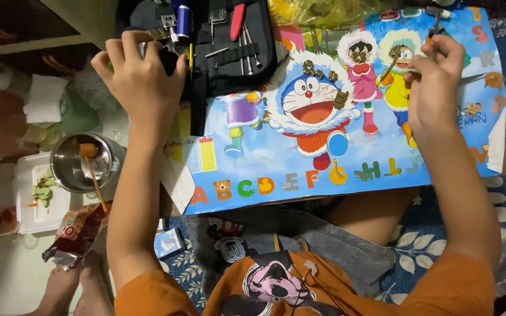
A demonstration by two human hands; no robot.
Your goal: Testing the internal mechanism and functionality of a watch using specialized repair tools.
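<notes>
My left hand (142,79) rests on the left edge of a black tool pouch (229,52), fingers curled over something dark; what it grips is hidden. My right hand (434,76) pinches a thin tool whose tip touches a small brass-coloured part (392,55). Both hands hover over a colourful cartoon play board (346,158) lying across my lap. More small brass parts (323,76) sit on the board's centre.
The pouch holds screwdrivers, tweezers and a red-handled tool (236,20). To the left stand a steel cup with a stick in it (83,161), a white foam tray with food (39,196) and a snack wrapper (74,231). A yellow plastic bag (323,10) lies behind the board.
</notes>
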